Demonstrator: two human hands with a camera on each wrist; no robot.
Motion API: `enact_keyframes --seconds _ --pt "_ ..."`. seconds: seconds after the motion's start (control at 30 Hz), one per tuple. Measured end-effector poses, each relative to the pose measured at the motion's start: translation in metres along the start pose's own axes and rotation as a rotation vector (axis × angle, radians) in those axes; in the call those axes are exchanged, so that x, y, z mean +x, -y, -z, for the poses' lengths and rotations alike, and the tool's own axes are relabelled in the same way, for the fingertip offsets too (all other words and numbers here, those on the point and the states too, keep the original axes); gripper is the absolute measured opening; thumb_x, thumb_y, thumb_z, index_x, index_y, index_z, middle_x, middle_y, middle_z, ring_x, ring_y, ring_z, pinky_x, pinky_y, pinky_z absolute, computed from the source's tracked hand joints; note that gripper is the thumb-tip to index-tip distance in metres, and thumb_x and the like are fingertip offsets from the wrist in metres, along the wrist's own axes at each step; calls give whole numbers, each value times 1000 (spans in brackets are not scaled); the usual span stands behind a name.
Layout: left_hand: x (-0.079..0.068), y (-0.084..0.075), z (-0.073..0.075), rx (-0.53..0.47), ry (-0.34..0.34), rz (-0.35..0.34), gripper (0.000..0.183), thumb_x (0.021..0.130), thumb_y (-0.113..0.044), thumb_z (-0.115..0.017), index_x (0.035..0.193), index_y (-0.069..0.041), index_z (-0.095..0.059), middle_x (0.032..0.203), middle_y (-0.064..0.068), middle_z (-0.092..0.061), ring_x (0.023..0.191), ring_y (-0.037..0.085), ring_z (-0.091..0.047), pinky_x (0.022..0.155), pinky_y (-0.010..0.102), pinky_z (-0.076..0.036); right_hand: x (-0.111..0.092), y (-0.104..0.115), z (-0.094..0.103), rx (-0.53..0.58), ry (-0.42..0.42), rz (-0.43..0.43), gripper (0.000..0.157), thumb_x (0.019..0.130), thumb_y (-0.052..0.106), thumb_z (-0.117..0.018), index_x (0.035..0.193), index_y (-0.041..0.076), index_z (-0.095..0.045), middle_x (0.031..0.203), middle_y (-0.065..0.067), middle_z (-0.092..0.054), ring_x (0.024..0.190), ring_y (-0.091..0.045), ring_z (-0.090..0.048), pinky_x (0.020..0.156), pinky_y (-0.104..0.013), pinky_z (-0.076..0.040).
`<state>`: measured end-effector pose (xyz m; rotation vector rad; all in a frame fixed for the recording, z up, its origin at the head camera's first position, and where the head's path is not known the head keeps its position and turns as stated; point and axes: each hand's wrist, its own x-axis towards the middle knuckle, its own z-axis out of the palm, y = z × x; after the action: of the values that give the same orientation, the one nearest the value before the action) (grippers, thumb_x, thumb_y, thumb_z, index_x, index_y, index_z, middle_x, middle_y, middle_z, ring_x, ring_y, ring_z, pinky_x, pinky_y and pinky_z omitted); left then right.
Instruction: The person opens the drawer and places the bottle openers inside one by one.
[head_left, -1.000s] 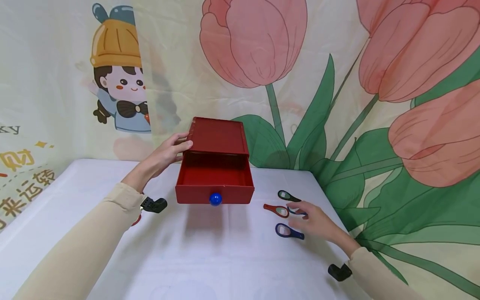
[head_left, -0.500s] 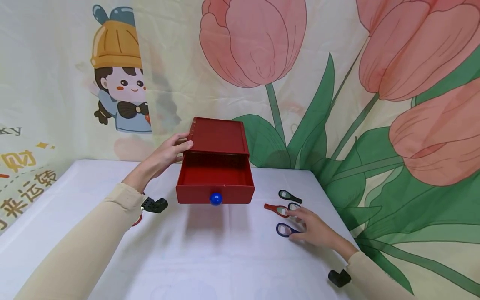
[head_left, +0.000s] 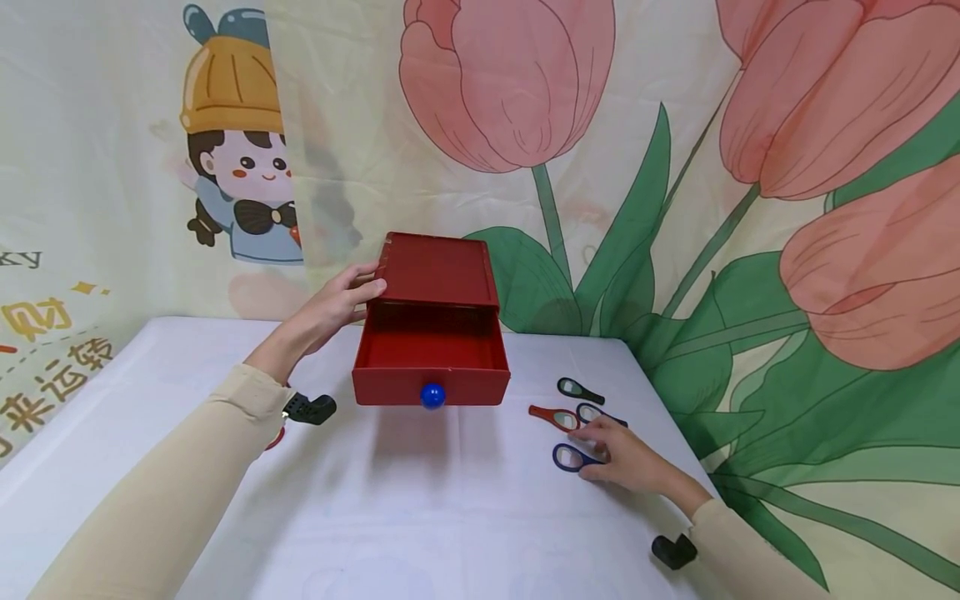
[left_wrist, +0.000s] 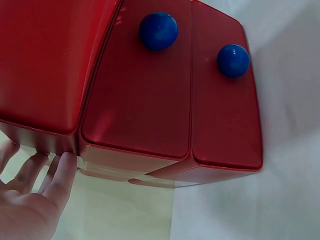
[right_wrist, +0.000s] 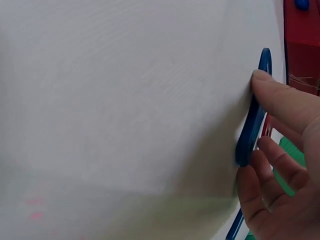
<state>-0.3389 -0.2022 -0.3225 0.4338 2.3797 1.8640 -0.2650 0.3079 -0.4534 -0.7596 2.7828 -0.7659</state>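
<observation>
My left hand (head_left: pixel 330 304) rests against the left side of a red drawer box (head_left: pixel 438 271), its thumb near the top edge. The left wrist view shows its fingers (left_wrist: pixel 60 175) at the side of the pulled-out top drawer (left_wrist: pixel 40 60), above two shut drawers with blue knobs. In the head view that drawer has a blue knob and bare inside. On the table at right, my right hand (head_left: pixel 626 458) pinches the handle end of a dark blue magnifying glass (head_left: pixel 572 457); the right wrist view has the thumb on one edge and fingertips on the other.
Close behind lie a red magnifying glass (head_left: pixel 553 417), another blue one (head_left: pixel 600 414) and a black one (head_left: pixel 580 389). A red curved rim (head_left: pixel 275 439) peeks out beside the left forearm. The white-covered table (head_left: pixel 465 525) meets a flower-printed curtain (head_left: pixel 570 200) at the back.
My right hand has come down from over the farther blue magnifying glass to the nearest one and taken hold of its handle end. The left hand and the box stay put.
</observation>
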Motion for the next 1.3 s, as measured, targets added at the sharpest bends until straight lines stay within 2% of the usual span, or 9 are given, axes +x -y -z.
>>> enact_keyframes --seconds 0.27,0.73,1.07,1.3 --pt "-1 0 -1 9 1 1 80 109 -40 -55 172 -14 -13 173 17 -24 156 40 -29 126 63 -28 2 3 -2 23 34 -23 50 90 18 -87 136 7 -71 128 -13 -54 93 -18 -56 72 -22 -52" --pt "-1 2 2 3 0 -5 79 109 -40 -54 172 -15 -13 173 16 -25 156 40 -30 125 64 -29 6 5 2 -49 57 58 45 92 18 -85 134 9 -73 107 -1 -61 91 -17 -52 71 -24 -46" --pt "-1 1 1 9 -5 3 81 109 -41 -55 172 -15 -12 174 16 -23 156 40 -28 126 63 -29 7 7 7 22 63 85 47 94 18 -83 139 7 -69 113 -2 -68 94 -15 -61 77 -24 -54" --pt "-1 2 1 2 -3 1 80 109 -41 -56 172 -15 -13 173 16 -24 156 40 -29 125 64 -30 12 30 23 39 65 133 48 93 12 -83 138 4 -68 107 -5 -73 93 -16 -67 77 -26 -59"
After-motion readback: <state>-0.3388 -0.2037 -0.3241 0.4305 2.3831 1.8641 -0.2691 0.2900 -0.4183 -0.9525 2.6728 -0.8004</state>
